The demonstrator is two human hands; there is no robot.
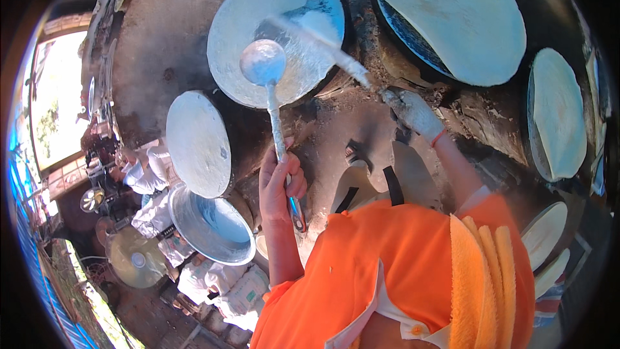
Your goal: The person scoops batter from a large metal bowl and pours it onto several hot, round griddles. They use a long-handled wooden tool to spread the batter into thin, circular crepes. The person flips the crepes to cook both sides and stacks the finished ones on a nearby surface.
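My left hand [282, 174] is closed around the handle of a metal ladle [263, 63], whose bowl hangs over a round griddle coated with thin white batter [234, 16]. Wearing a whitish glove, my right hand [414, 115] grips a batter-smeared stick [352, 68]. The stick's far end is blurred by motion over the same griddle, where a dark patch shows through the batter at the upper right. Below and left of it, another griddle carries a pale round sheet [199, 144]. A large metal basin [213, 227] with whitish liquid stands beside my left forearm.
At the upper right, a thin pale sheet [452, 19] covers most of a dark griddle. Another sheet [559, 119] lies on a griddle at the far right. White sacks [236, 291] are piled at the lower left, and a person [143, 171] is beyond them.
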